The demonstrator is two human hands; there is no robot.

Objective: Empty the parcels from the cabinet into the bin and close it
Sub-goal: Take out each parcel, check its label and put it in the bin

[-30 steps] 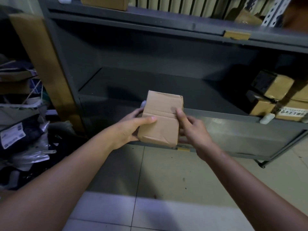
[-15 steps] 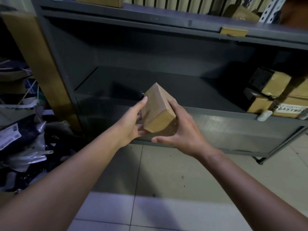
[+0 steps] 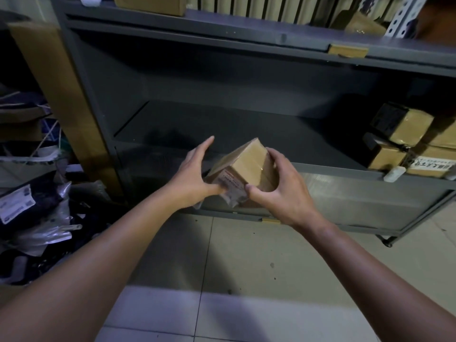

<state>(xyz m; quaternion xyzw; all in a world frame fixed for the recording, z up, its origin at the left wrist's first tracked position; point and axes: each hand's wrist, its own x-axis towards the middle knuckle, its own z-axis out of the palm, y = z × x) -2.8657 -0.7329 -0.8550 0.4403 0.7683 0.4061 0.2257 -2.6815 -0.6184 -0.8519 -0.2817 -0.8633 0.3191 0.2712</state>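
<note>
A small brown cardboard parcel point(image 3: 243, 166) with a printed label on its near face is held in front of the open grey metal cabinet point(image 3: 222, 134). My right hand point(image 3: 281, 186) grips its right side, fingers over the top and thumb on the front. My left hand point(image 3: 195, 174) rests against its left side with straight fingers and the thumb on the label. Several more brown parcels point(image 3: 407, 141) are stacked on the cabinet shelf at the far right. The bin is not in view.
A heap of dark bagged packages point(image 3: 32, 208) lies on the floor at the left. A tall cardboard sheet point(image 3: 56, 77) leans on the cabinet's left side. Boxes sit on the cabinet top point(image 3: 150, 4). The lowered cabinet door point(image 3: 357, 193) hangs below the shelf. Pale tiled floor point(image 3: 246, 280) lies in front.
The parcel has been turned over between both hands, from its flat face towards me to its labelled end towards me. It has also moved slightly right and lower.
</note>
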